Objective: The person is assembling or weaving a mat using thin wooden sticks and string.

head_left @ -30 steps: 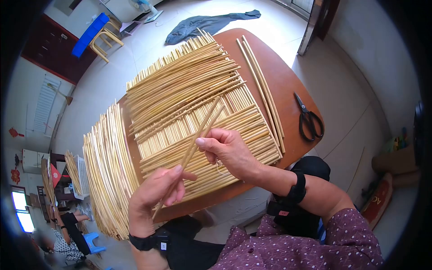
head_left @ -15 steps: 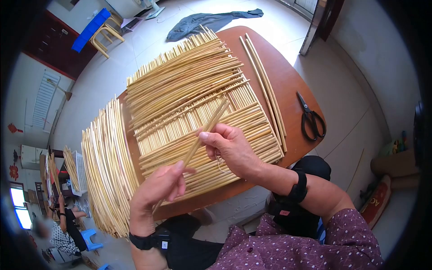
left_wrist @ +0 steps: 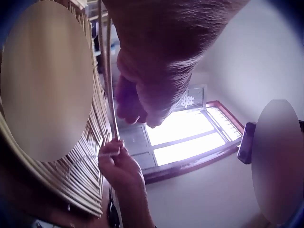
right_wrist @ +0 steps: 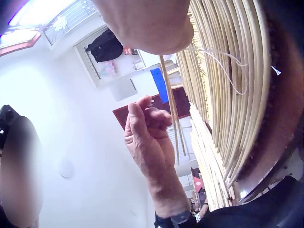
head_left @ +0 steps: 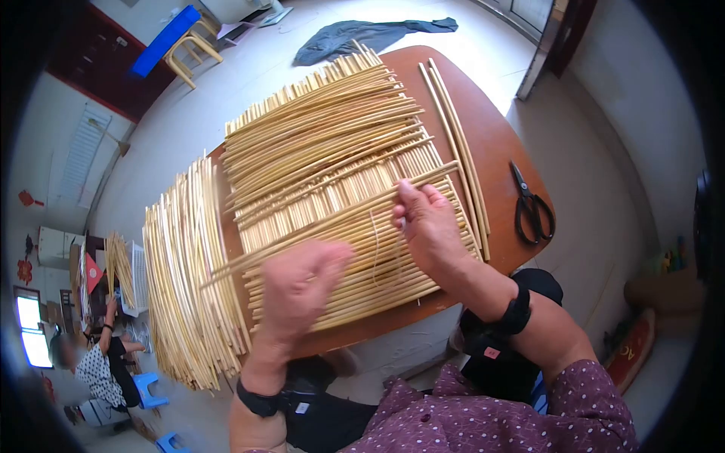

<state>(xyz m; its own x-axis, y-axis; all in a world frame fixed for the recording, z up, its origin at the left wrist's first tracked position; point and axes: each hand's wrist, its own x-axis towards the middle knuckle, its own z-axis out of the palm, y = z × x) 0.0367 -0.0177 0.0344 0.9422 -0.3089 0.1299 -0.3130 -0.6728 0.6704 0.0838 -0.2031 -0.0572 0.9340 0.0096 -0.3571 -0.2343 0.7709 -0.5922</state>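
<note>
My right hand [head_left: 430, 219] pinches a pair of thin straw-coloured sticks [head_left: 362, 205] between thumb and fingers, near their right end. They slant across the layered stick mat [head_left: 302, 198] on the table, and their left ends reach over the upright stick bundle [head_left: 189, 264]. My left hand [head_left: 298, 291], blurred in the head view, hovers just below the sticks' left part. In the right wrist view the left hand [right_wrist: 149, 137] has loosely bent fingers beside the pair, nothing in its grasp. A pale thread [head_left: 375, 249] loops over the mat's near rows, below my right hand.
Black scissors [head_left: 532, 211] lie at the right of the brown table [head_left: 491, 143], with a few loose sticks [head_left: 461, 151] beside the mat. Dark cloth [head_left: 362, 38] is on the floor beyond. Another person [head_left: 102, 370] sits at far left near blue stools [head_left: 151, 390].
The pair of sticks has swung from steep to nearly crosswise over the mat. My right hand has moved up and right with it; my left hand has come off the sticks.
</note>
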